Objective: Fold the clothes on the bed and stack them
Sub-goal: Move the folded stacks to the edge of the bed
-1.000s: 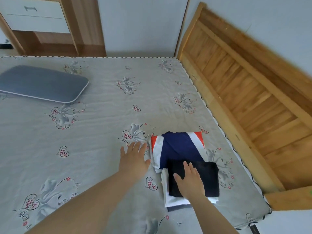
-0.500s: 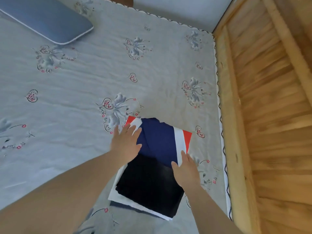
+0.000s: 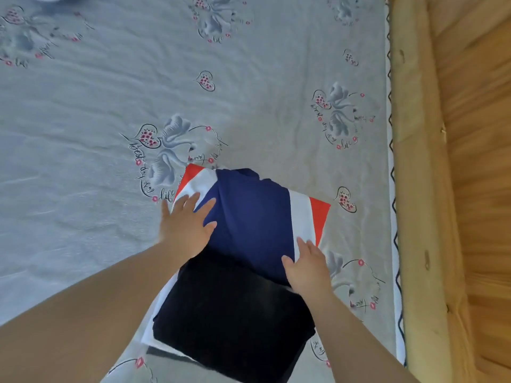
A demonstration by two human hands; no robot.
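A folded stack of clothes point(image 3: 237, 308) lies on the bed point(image 3: 110, 106) near its wooden frame point(image 3: 414, 189). On the stack, a black garment point(image 3: 232, 322) overlaps a striped one point(image 3: 254, 211). Both hands, left point(image 3: 186, 228) and right point(image 3: 307, 268), press the striped one with flat, open fingers

Single head cam, worn high, looks steeply down & fwd at the bed point(image 3: 138, 92), close in over both forearms; wooden bed frame point(image 3: 420, 189) runs along right edge. No 2nd view.
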